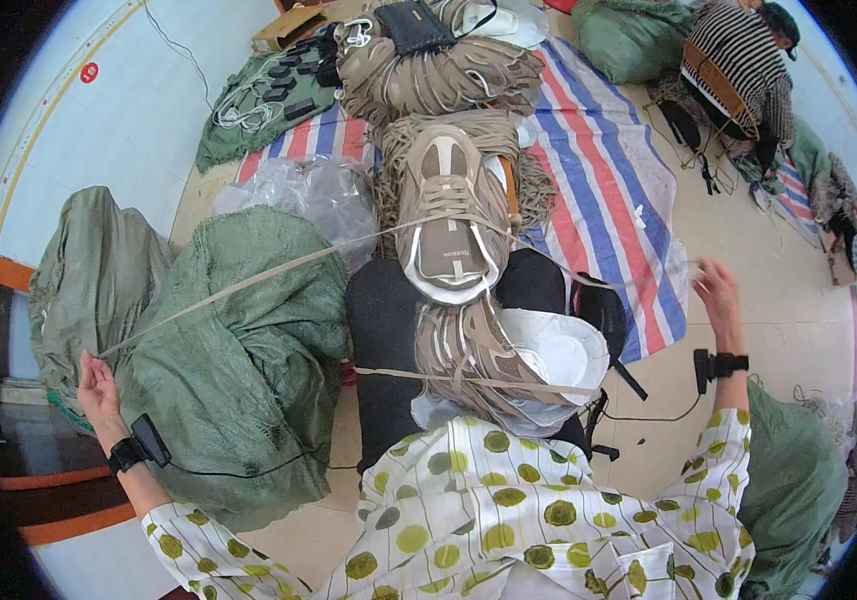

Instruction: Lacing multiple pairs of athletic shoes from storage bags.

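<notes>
A beige and brown sneaker (pixel 457 240) stands in front of me, toe pointing away, with its lace threaded partway up. My left hand (pixel 101 392) is far out to the left, pinching one end of the flat beige shoelace (pixel 249 282), drawn taut from the shoe. Out to the right, my right hand (pixel 718 292) is raised with fingers closed on the lace's other end. On my lap, below the laced shoe, lie more matching shoe uppers (pixel 454 345), with a loose lace across them and a white lining (pixel 561 350) showing.
Behind the sneaker are a bundle of beige laces (pixel 539 195) and a pile of shoe uppers (pixel 409 85) topped by a black pouch (pixel 417 25). Green sacks (pixel 249 370) stand at left. A striped sheet (pixel 604 180) covers the floor; another person (pixel 739 65) sits far right.
</notes>
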`<state>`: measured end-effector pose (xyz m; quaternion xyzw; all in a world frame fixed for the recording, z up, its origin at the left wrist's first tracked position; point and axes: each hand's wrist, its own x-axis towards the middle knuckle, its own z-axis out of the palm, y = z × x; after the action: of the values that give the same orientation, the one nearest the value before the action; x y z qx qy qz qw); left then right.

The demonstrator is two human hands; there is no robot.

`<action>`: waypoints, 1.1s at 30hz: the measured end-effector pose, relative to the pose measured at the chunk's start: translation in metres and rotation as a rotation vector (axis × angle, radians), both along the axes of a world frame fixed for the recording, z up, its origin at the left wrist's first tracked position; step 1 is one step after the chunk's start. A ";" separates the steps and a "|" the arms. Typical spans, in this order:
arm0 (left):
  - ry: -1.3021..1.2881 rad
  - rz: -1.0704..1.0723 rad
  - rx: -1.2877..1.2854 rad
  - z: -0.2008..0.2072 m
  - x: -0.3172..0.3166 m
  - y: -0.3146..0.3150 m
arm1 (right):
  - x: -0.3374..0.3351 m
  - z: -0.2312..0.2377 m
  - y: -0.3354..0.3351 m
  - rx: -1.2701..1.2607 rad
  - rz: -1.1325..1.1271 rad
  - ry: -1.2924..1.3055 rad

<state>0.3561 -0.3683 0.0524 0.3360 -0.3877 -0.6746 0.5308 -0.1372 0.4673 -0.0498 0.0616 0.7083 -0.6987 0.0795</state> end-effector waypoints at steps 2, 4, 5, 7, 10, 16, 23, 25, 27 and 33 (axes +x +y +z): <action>-0.095 0.037 0.009 -0.006 -0.040 0.033 | 0.003 0.019 -0.062 0.165 0.209 0.041; -0.235 -0.160 -0.097 -0.021 -0.048 0.045 | 0.005 0.037 -0.139 0.229 0.453 0.130; -0.337 -0.379 -0.191 -0.036 -0.084 0.069 | 0.008 0.042 -0.165 0.258 0.515 0.186; -0.551 -0.490 -0.196 -0.039 -0.171 0.160 | 0.001 0.034 -0.208 0.292 0.735 0.240; -0.672 -0.734 -0.190 -0.048 -0.254 0.248 | 0.008 0.031 -0.263 0.208 0.805 0.297; -0.567 -0.913 -0.370 -0.082 -0.325 0.302 | 0.003 0.021 -0.308 0.280 0.887 0.202; -0.671 -0.859 -0.559 -0.086 -0.346 0.323 | 0.024 0.050 -0.320 0.849 0.858 1.037; -0.702 -0.846 -0.606 -0.083 -0.349 0.324 | 0.020 0.041 -0.327 0.938 0.844 1.164; -0.798 -0.833 -0.700 -0.077 -0.350 0.325 | 0.009 0.045 -0.329 0.767 0.889 0.786; -0.861 -0.794 -0.830 -0.070 -0.360 0.321 | 0.008 0.038 -0.326 0.587 0.856 0.479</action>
<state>-0.0041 -0.0471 -0.0178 0.1764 -0.8801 -0.4214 0.1291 -0.1291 0.1418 -0.0120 -0.3712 0.8328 -0.3727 0.1722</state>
